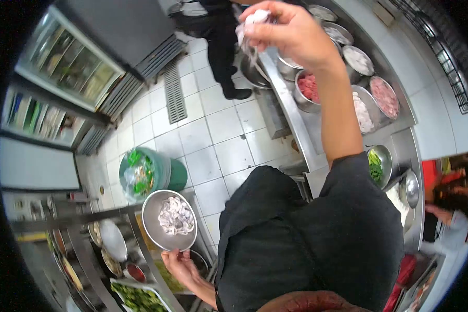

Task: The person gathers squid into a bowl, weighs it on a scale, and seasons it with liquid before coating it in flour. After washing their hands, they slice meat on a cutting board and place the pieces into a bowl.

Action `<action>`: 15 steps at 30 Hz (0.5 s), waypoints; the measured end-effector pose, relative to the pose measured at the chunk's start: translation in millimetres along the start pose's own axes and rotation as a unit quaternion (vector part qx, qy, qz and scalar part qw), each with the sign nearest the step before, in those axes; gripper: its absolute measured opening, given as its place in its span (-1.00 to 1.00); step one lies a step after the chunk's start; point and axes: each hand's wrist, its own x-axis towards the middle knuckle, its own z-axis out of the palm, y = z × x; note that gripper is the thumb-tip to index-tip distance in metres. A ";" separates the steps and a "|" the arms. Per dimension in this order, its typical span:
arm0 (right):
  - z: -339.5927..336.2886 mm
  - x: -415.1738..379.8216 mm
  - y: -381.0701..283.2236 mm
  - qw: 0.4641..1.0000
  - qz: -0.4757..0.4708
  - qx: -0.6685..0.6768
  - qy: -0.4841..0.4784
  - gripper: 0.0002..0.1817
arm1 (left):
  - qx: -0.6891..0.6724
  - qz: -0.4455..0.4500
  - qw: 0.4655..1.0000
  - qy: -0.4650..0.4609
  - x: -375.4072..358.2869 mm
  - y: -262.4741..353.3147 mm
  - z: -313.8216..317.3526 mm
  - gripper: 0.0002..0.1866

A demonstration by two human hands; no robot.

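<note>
— What is the biggest thing around us?
— The tiled floor [221, 138], spreading from our middle toward eleven o'clock. Our dark clothing [307, 234] fills five o'clock, and the steel counter [291, 104] runs past two o'clock with its metal containers, one of red meat [308, 87] among them.
— And beyond that?
— A glass-fronted fridge [70, 62] at ten o'clock, a co-worker [222, 47] in dark trousers near twelve, and a green bin [177, 174] at about nine, holding a clear bag and green scraps.
— How do we have our right arm?
— Stretched far out from a short dark sleeve, the bare forearm rising toward one o'clock. Our right hand [291, 34] is up there above the counter's edge, wrist bent toward eleven, fingers and thumb pinched around a pale clump [248, 31], with thin strands dangling below.
— Where is the metal bowl [152, 221]?
— Between seven and eight o'clock, near the bin, its mouth facing us. Pale, greyish-purple strips [176, 216] lie heaped inside.
— And our left hand [184, 270]?
— At seven o'clock, lower than the right in our view. The forearm comes up from six, palm turned upward, and the slightly bent fingers hold the bowl at its near rim. We cannot tell how much weight they bear.
</note>
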 end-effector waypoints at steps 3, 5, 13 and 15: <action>-47.5 20.8 1.1 0.994 0.020 -0.009 0.111 -0.82 | 0.046 -0.007 0.997 -0.057 49.0 11.5 37.1 -0.88; -83.6 31.6 3.6 0.979 0.030 -0.066 0.191 -0.84 | 0.047 -0.005 0.993 -0.107 80.0 17.9 67.8 -0.88; -235.7 70.8 36.5 0.883 0.036 -0.144 0.445 -0.95 | 0.114 -0.008 0.953 -0.282 189.2 66.8 198.6 -0.85; -296.6 78.6 61.7 0.858 0.061 -0.189 0.473 -0.94 | 0.122 -0.017 0.934 -0.334 200.9 76.8 251.1 -0.83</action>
